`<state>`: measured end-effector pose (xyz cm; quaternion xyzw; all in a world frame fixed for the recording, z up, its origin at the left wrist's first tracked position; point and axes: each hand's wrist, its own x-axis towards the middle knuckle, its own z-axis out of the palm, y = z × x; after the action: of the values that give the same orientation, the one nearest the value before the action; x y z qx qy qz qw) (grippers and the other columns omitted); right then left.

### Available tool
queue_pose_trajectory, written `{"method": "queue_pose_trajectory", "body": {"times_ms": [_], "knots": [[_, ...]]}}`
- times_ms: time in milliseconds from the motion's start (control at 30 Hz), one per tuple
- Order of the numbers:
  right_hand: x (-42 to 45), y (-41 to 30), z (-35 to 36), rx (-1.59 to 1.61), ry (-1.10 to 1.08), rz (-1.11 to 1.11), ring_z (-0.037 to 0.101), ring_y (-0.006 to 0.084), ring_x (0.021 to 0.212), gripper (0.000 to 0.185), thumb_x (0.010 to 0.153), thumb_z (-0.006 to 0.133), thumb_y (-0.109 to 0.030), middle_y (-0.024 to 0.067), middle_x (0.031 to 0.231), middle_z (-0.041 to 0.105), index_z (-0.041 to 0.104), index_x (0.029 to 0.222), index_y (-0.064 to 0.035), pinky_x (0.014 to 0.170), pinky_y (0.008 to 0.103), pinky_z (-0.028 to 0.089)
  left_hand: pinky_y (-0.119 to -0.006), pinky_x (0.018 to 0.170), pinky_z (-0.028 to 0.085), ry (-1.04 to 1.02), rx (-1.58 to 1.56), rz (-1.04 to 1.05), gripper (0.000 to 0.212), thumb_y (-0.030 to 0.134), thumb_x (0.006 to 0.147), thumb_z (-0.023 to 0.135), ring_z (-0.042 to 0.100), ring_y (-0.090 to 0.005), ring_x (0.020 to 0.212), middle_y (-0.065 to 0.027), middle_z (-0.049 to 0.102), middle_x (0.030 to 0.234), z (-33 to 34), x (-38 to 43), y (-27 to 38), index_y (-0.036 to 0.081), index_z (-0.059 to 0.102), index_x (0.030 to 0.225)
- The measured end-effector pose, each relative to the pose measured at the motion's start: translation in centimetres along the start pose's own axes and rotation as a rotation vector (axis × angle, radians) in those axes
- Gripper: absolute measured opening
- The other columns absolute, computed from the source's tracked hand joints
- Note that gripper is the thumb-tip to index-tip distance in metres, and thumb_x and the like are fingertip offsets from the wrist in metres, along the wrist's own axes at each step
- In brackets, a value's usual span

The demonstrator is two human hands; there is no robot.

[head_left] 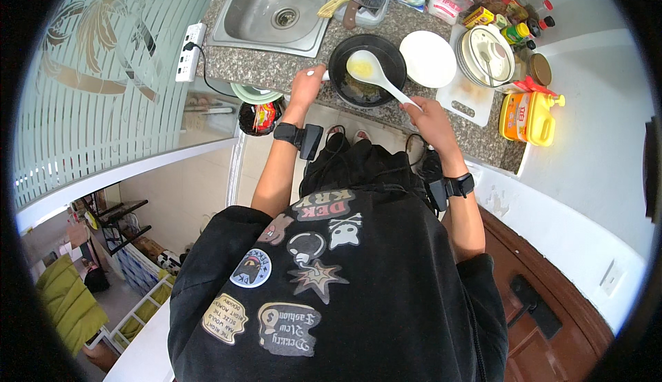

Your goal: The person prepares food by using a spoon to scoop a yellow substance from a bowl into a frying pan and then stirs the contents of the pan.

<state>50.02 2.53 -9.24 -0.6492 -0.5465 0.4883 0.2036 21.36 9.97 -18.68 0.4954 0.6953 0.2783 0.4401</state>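
My left hand (306, 86) grips the white handle of a black frying pan (338, 51), which sits at the front of the granite counter. In my right hand (430, 122) is the handle of a white ladle (384, 79). Its bowl is over the pan and holds a little yellow liquid. Some liquid shows on the pan's bottom below it; whether the ladle touches the pan I cannot tell. Close on the pan's right lies a white plate (428, 59).
A steel sink (258, 9) is at the upper left, beside a white power strip (191, 53). A cleaver (350, 16) lies by a plastic tub. Right stand a cutting board (473, 108), stacked dishes with a glass lid (489, 53), several bottles and a yellow jug (527, 118).
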Motion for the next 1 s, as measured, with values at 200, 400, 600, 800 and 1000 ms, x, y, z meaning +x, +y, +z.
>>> {"method": "queue_pose_trajectory", "body": {"times_ms": [200, 400, 600, 800, 1000], "knots": [[0.3, 0.2, 0.0, -0.052, -0.005, -0.039, 0.042, 0.0089, 0.053, 0.027, 0.089, 0.055, -0.023, -0.0002, 0.056, 0.048, 0.068, 0.094, -0.0006, 0.051, 0.0272, 0.033, -0.029, 0.056, 0.049, -0.028, -0.185, -0.112, 0.036, 0.031, 0.086, 0.058, 0.057, -0.0147, 0.061, -0.0086, 0.062, 0.074, 0.4, 0.7, -1.0, -0.005, 0.066, 0.087], [0.5, 0.8, 0.3, -0.001, 0.005, -0.054, 0.043, 0.0089, 0.054, 0.027, 0.09, 0.055, -0.023, 0.0001, 0.057, 0.048, 0.068, 0.094, 0.0001, 0.051, 0.0273, 0.034, -0.027, 0.058, 0.053, 0.025, -0.202, -0.114, 0.035, 0.025, 0.084, 0.059, 0.061, -0.0154, 0.062, -0.0092, 0.062, 0.074, 1.0, 1.3, -1.9, -0.01, 0.064, 0.087], [0.7, 1.6, 0.2, 0.037, 0.01, -0.075, 0.047, 0.0145, 0.055, 0.027, 0.089, 0.055, -0.023, 0.0055, 0.058, 0.051, 0.067, 0.092, 0.0016, 0.053, 0.0313, 0.036, -0.034, 0.06, 0.049, 0.162, -0.196, -0.087, 0.039, 0.035, 0.082, 0.054, 0.065, -0.0211, 0.057, -0.0117, 0.065, 0.06, 2.0, 0.6, -0.9, 0.0, 0.07, 0.075], [0.6, 1.2, 0.1, 0.082, 0.011, -0.067, 0.047, 0.018, 0.052, 0.028, 0.089, 0.054, -0.024, 0.0073, 0.057, 0.052, 0.064, 0.087, 0.0024, 0.053, 0.0344, 0.036, -0.033, 0.058, 0.049, 0.223, -0.296, -0.097, 0.035, 0.026, 0.081, 0.054, 0.064, -0.0208, 0.056, -0.0144, 0.066, 0.063, 2.3, 0.4, 0.2, -0.005, 0.067, 0.077], [1.0, 0.9, 0.0, 0.067, 0.014, -0.062, 0.048, 0.0178, 0.053, 0.029, 0.089, 0.054, -0.024, 0.0071, 0.057, 0.052, 0.064, 0.086, 0.0023, 0.053, 0.0344, 0.037, -0.032, 0.053, 0.05, 0.239, -0.312, -0.06, 0.03, 0.021, 0.081, 0.054, 0.064, -0.0199, 0.056, -0.0146, 0.066, 0.069, 2.6, 1.0, 0.2, -0.006, 0.067, 0.078]]}}
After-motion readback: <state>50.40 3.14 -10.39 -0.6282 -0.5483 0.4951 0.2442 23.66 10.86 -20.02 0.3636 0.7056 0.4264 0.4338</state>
